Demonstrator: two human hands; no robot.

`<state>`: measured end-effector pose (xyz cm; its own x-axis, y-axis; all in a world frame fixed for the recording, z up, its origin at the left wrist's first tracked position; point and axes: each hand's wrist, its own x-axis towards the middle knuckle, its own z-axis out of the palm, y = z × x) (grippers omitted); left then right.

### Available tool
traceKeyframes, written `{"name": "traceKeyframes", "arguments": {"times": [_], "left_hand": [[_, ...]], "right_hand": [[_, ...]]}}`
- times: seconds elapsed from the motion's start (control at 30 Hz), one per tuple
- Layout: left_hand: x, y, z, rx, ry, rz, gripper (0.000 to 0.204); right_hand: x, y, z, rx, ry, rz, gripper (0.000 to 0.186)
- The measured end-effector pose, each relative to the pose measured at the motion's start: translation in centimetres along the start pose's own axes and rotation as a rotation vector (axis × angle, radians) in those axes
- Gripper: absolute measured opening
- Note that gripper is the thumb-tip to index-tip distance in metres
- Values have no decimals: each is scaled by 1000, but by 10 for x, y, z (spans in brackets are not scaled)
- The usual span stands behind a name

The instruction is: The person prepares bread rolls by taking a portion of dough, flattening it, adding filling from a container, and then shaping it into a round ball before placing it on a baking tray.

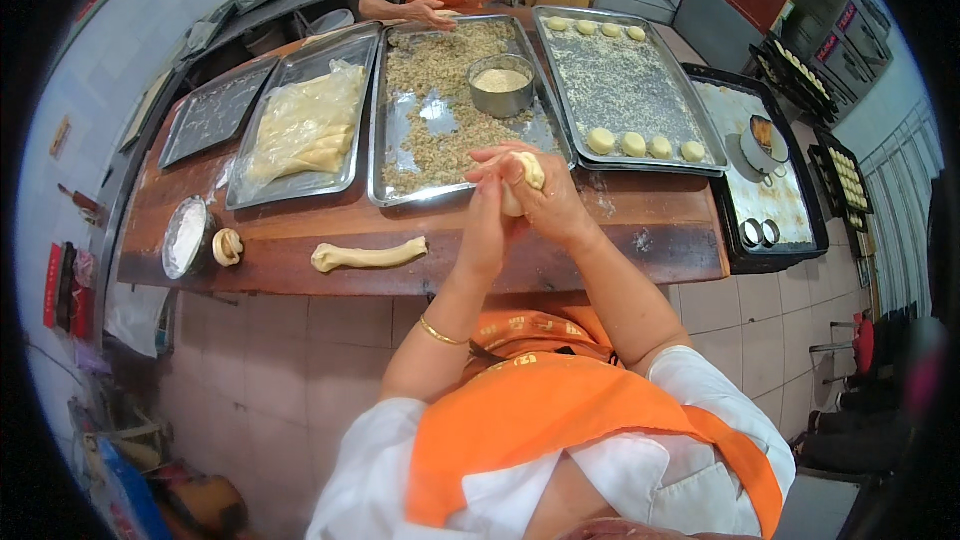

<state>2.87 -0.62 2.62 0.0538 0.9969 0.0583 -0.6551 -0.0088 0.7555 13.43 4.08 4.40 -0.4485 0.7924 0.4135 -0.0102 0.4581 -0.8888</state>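
A piece of pale dough (pixel 531 171) is pressed between my two hands above the table's near edge, in front of the middle tray. My left hand (pixel 490 217) closes around its left and lower side, while my right hand (pixel 556 204) wraps it from the right. Part of the dough shows at the top between thumb and fingers; the rest is hidden. A long dough strip (pixel 369 254) lies on the wood to the left of my hands. Beyond them, the middle tray (pixel 552 130) holds crumbly brown filling (pixel 440 70) and a round metal tin (pixel 502 100) of pale crumbs.
The right tray (pixel 715 145) carries several round dough pieces. At left are a plastic-covered dough tray (pixel 238 190), a flour bowl (pixel 187 237) and a small dough coil (pixel 228 247). A dark baking tray (pixel 815 245) stands right. Across the table, a co-worker's hands (pixel 432 14) handle dough.
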Motion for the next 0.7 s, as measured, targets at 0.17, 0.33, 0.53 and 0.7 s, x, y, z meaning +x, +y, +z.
{"name": "traceKeyframes", "arguments": {"times": [0.17, 0.33, 0.53, 0.7], "left_hand": [[-9, 7, -7, 139, -140, 68, 58], [-9, -8, -17, 370, -100, 65, 65], [-17, 0, -4, 357, -141, 138, 63], [-7, -11, -25, 447, -231, 114, 56]], "right_hand": [[-1, -8, 4, 177, 72, -158, 48], [-7, 10, -9, 139, -187, -98, 64], [-14, -10, -5, 318, -37, -14, 63], [-7, 11, -15, 117, -163, -134, 70]]}}
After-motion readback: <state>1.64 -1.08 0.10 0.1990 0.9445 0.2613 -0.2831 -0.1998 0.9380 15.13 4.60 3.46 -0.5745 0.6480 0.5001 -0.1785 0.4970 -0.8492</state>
